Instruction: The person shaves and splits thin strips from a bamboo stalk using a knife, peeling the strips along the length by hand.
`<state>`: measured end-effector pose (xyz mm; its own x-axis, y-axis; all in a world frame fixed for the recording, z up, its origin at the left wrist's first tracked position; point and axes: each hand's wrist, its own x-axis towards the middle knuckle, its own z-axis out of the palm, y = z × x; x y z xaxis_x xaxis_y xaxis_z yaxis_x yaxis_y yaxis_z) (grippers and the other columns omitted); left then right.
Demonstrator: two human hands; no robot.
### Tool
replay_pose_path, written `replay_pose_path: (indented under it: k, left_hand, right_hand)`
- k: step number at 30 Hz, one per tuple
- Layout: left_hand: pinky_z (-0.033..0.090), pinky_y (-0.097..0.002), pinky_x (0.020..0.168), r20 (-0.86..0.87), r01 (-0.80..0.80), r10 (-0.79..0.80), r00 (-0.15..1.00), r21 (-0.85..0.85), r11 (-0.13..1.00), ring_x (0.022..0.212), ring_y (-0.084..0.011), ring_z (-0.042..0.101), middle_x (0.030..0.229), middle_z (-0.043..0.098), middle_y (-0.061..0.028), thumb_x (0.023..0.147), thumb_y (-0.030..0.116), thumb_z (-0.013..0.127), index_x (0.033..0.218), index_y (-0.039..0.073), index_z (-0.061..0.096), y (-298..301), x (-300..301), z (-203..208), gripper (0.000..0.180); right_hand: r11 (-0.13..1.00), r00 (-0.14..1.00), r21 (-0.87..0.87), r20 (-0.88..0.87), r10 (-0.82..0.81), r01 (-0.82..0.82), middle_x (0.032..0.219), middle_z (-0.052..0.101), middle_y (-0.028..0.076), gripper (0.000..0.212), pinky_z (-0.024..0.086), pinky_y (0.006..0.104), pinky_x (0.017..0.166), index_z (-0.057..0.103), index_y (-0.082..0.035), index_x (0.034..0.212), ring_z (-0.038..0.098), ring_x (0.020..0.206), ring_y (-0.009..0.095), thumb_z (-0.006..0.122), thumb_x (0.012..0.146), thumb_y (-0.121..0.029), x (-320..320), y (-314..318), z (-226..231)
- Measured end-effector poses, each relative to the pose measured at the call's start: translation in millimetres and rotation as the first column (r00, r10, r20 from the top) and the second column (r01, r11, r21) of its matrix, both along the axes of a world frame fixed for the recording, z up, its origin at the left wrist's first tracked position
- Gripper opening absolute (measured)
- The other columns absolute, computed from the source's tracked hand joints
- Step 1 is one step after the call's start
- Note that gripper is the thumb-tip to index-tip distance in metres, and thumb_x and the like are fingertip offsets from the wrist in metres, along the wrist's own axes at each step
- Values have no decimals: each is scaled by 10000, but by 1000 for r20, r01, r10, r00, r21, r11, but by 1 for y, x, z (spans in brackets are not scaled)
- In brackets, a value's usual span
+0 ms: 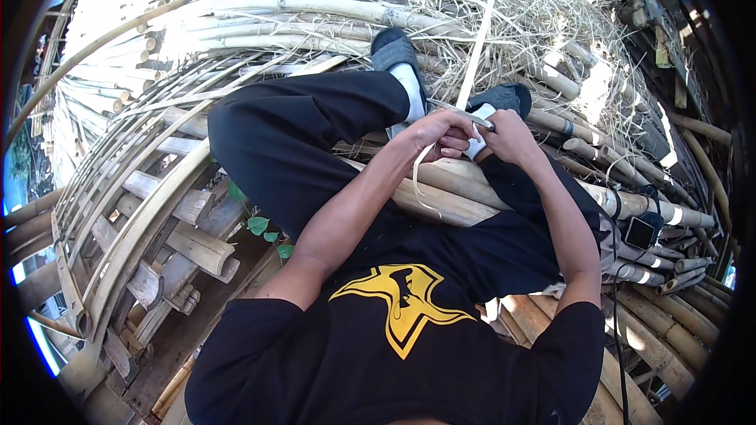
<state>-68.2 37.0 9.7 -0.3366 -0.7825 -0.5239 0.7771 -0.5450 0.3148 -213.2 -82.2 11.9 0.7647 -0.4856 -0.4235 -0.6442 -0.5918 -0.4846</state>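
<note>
Between my knees, my left hand is closed around a long pale bamboo strip. The strip runs away from me past my sandals to the far edge of the view. My right hand, close beside the left, grips what looks like a knife; its grey blade points left across the strip, and the handle is mostly hidden in my fist. A thin, curling end of strip hangs below my left hand. Exactly where blade and strip touch is hidden by my fingers.
Thick bamboo poles lie under and around my legs. Dry straw and shavings cover the far side. On the left stands a bent slatted bamboo frame. At right, a small black device with a cable rests on poles.
</note>
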Motion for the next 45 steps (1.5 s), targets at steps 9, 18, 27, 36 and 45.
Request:
replay_pose_path:
  k: [9,18,27,36,45]
  left_hand:
    - [188,-189,340,32,75,-73,997,-53,996,374,-12,243,528,310,78,771,-22,556,678,116,428,5,-5,8,210]
    - [190,-159,312,-33,-4,1,999,-87,996,391,4,236,596,374,55,768,-57,506,687,126,382,-7,1,-2,235]
    - [217,-165,269,-51,-27,23,998,-73,997,341,-3,235,518,307,57,770,-69,481,656,132,341,22,-8,14,270]
    - [230,-188,262,-400,-29,-58,915,-207,978,343,-30,264,462,259,68,791,-45,453,625,138,346,3,7,18,269]
    - [229,-187,243,-468,-34,-42,883,-153,988,328,-30,284,452,264,67,781,-34,440,706,106,420,5,8,3,160]
  right_hand:
    - [986,993,-166,122,-1,22,679,599,247,181,507,440,672,664,12,710,612,672,393,581,701,-148,1,1,-26]
    - [929,966,-267,59,-251,257,768,643,197,184,509,426,739,694,-73,771,634,785,349,614,689,-216,10,-34,-33]
    - [451,439,59,146,-886,891,842,647,237,366,491,426,757,656,49,876,631,861,368,551,755,-280,-76,-145,-75]
    - [948,930,-79,235,-284,309,667,592,240,330,472,435,668,614,55,704,607,697,381,577,785,-263,-11,-36,32]
    - [993,980,-116,199,27,-3,694,595,251,255,494,434,690,610,42,679,612,721,375,603,737,-206,8,3,22]
